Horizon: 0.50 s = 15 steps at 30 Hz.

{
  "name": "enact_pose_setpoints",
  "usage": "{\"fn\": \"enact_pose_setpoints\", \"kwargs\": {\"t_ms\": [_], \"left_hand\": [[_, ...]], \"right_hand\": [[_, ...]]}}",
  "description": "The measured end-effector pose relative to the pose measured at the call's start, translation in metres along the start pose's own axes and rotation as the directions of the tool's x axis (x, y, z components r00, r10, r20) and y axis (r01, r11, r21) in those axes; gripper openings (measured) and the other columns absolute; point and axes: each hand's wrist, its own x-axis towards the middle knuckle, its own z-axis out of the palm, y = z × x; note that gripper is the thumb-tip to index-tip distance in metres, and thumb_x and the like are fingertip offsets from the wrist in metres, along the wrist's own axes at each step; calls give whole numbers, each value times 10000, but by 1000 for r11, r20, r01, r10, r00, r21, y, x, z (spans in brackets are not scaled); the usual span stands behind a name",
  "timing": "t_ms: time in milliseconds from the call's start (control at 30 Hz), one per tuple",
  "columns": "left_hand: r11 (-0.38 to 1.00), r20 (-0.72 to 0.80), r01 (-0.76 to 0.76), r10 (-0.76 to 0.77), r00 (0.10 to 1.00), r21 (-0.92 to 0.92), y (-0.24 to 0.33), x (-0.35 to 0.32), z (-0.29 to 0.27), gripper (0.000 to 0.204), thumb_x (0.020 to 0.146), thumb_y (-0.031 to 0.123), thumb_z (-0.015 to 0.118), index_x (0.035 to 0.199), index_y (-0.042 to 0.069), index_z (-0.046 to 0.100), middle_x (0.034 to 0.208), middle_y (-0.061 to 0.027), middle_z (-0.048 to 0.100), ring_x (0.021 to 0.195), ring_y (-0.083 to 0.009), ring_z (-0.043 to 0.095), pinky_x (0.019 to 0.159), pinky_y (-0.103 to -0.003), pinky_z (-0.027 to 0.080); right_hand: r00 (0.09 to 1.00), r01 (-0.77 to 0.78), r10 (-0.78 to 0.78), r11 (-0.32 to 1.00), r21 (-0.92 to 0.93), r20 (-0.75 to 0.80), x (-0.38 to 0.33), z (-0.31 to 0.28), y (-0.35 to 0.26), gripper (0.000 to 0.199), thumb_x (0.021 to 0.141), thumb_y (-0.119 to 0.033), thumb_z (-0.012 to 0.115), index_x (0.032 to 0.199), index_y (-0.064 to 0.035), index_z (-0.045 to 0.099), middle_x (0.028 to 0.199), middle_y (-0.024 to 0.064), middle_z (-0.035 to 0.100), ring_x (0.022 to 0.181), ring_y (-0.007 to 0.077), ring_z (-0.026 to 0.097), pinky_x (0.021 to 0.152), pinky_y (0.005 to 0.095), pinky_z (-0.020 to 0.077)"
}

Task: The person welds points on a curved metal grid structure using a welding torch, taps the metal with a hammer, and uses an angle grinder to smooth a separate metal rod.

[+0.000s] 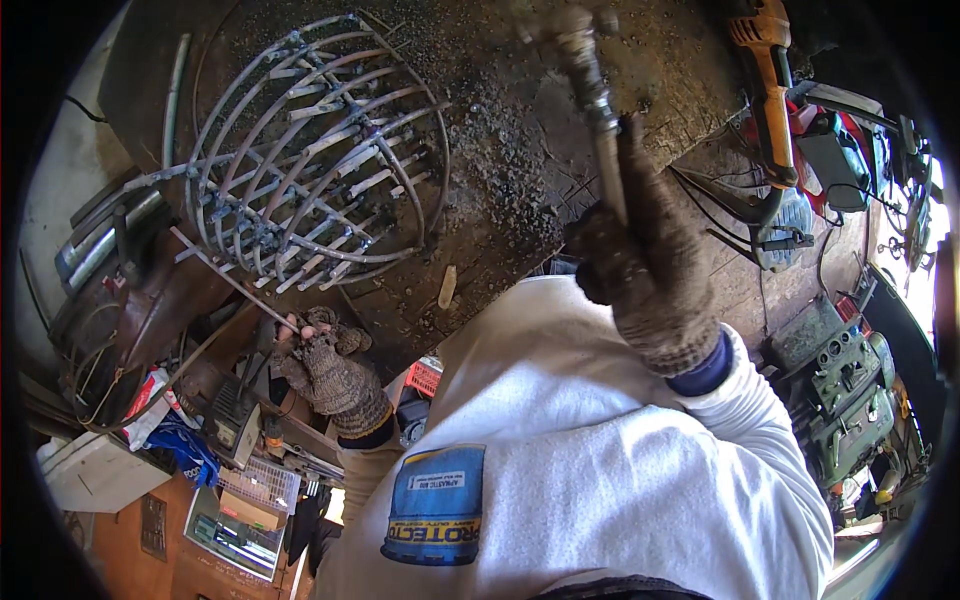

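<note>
A welded cage of curved metal bars (385, 150) lies on the dark metal worktable (490, 270), left of centre. My right hand (655, 275), in a brown knit glove, is wrapped round the handle of a hammer (606, 150), raised right of the cage. The hammer's head is smeared by motion at the top edge. Below the cage my left hand (340, 375), gloved too, with bare fingertips showing, pinches the end of a thin metal rod (235, 277). The rod slants up and left toward the cage's lower left side; I cannot tell whether it is joined there.
Dark grit (500, 160) and a small tan strip (448, 287) lie on the table. An orange and black power tool (768, 90) rests at the right edge, near a pair of pliers (785, 240). Machine parts (850, 385) crowd the lower right; metal pipes (110, 240) lie at left.
</note>
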Motion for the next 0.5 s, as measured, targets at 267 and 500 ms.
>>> {"fn": "enact_pose_setpoints", "kwargs": {"t_ms": [267,500], "left_hand": [[1000,75,-1,2,997,-13,2,2,-1,397,935,1,567,1304,143,535,1089,-73,623,951,-194,599,624,-317,522],[1000,46,12,-12,999,-4,3,2,5,397,926,-25,564,1300,105,533,1085,-70,619,944,-203,598,668,-317,551]], "right_hand": [[967,254,-203,839,-482,156,-3,-7,11,670,985,-23,485,1577,-151,199,817,33,614,614,58,550,548,208,471],[970,226,-120,769,-598,212,-9,-5,17,644,977,-32,507,1560,-114,245,848,53,645,658,82,601,550,225,481]]}}
